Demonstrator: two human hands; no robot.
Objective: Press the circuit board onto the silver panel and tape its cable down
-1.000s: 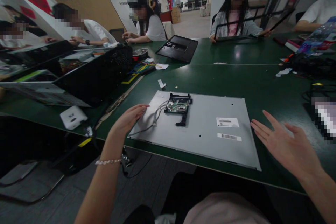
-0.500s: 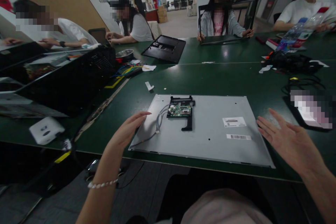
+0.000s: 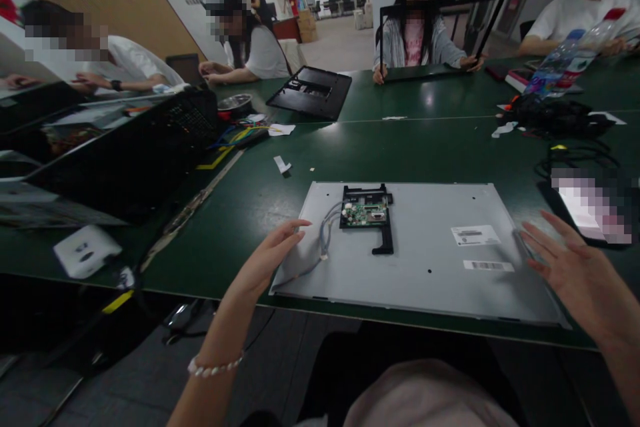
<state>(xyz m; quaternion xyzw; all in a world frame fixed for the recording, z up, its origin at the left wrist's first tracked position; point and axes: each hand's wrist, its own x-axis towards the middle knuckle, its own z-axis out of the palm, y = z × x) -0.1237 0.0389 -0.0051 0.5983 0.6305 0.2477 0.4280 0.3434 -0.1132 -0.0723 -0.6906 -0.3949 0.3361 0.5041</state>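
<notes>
A flat grey display panel (image 3: 350,280) lies back side up on the green table, near its front edge. Mounted on it is a black plastic bracket (image 3: 384,240) carrying a small green circuit board (image 3: 365,214). A grey cable (image 3: 325,240) runs from the board toward the panel's left front corner. My left hand (image 3: 280,243) rests at the panel's left edge, fingers stretched out over it. At the right edge is my right hand (image 3: 565,260), its fingers spread and the fingertips close against the panel. Neither hand is wrapped around anything. Two labels (image 3: 475,235) show on the panel.
An open black computer case (image 3: 125,153) stands at left, with a white box-like device (image 3: 87,251) in front. Beyond lie a black cover (image 3: 313,93) and paper scraps (image 3: 281,165). A phone (image 3: 590,207), cables and bottles (image 3: 555,67) sit right. Across, a person holds a black frame (image 3: 440,72).
The panel, with its bracket and board, has slid to the right. Both my hands have shifted right along with it. Across the table, the person's black frame has tilted slightly.
</notes>
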